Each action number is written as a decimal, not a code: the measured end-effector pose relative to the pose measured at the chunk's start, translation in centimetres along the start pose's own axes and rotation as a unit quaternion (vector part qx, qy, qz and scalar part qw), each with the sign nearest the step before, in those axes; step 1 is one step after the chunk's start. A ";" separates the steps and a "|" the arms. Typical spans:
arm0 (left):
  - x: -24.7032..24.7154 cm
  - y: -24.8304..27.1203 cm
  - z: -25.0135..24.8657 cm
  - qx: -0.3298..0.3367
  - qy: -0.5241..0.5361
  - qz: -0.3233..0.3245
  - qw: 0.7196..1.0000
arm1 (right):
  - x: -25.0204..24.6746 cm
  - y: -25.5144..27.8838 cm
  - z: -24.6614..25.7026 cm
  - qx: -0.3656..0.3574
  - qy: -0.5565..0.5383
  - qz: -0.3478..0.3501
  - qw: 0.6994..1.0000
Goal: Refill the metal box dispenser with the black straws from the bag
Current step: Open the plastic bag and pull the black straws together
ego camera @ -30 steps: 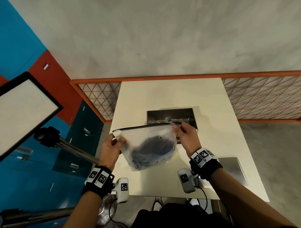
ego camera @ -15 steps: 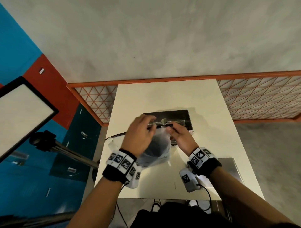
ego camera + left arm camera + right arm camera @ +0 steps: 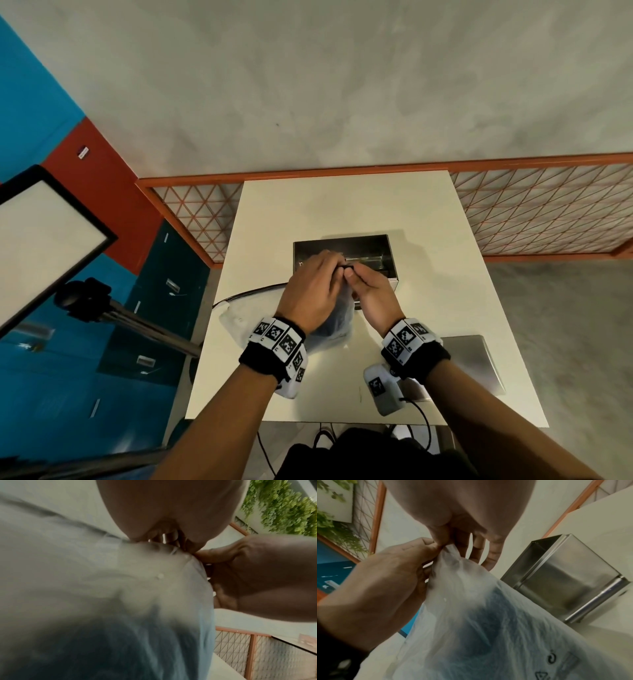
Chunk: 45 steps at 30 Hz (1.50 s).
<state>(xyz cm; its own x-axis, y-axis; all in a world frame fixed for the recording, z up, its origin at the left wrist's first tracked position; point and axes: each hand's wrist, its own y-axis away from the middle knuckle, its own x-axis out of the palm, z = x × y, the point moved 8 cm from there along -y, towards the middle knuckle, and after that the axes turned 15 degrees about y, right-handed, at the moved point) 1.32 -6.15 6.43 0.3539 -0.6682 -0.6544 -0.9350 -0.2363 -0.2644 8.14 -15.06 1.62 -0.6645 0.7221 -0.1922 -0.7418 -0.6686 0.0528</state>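
A cloudy plastic bag (image 3: 337, 322) (image 3: 471, 601) (image 3: 102, 588) with a dark bundle of black straws (image 3: 488, 622) inside hangs over the table, just in front of the open metal box dispenser (image 3: 363, 251) (image 3: 570, 582). My left hand (image 3: 315, 287) (image 3: 385, 577) and right hand (image 3: 371, 294) (image 3: 464, 507) meet at the bag's top edge. Each pinches the plastic there between thumb and fingers, side by side. The bag's mouth is hidden between the fingers. Inside the box a metal bar shows.
The white table (image 3: 342, 205) stands against an orange mesh fence (image 3: 534, 209). A flat metal lid (image 3: 476, 363) lies at the table's near right. A black cable (image 3: 246, 294) curves off the left edge. A light panel on a tripod (image 3: 41, 240) stands at left.
My left hand slid from the bag's left corner across to its right corner beside my right hand. The stretched bag top is now bunched, and the bag moved toward the box.
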 end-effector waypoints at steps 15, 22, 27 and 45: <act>-1.0 0.6 1.5 -0.055 -0.078 -0.027 0.995 | -1.4 -0.7 -1.0 0.040 0.046 -0.041 0.997; -1.1 -0.4 2.2 -0.070 -0.062 0.009 0.996 | -1.3 -2.1 2.2 -0.081 0.231 -0.001 0.970; -1.2 -0.6 2.3 -0.068 -0.069 0.007 0.995 | -0.9 -2.9 2.7 -0.116 0.293 -0.004 0.949; -4.9 1.5 4.5 -0.088 -0.147 -0.028 0.985 | -3.0 -3.6 1.2 -0.032 0.359 -0.053 0.931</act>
<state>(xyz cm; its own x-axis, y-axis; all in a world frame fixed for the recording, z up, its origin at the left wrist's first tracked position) -1.70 -0.10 6.05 0.3723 -0.4229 -0.8262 -0.8939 -0.4029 -0.1966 12.70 -14.64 3.18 -0.3391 0.4942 -0.8005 -0.7776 -0.6262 -0.0571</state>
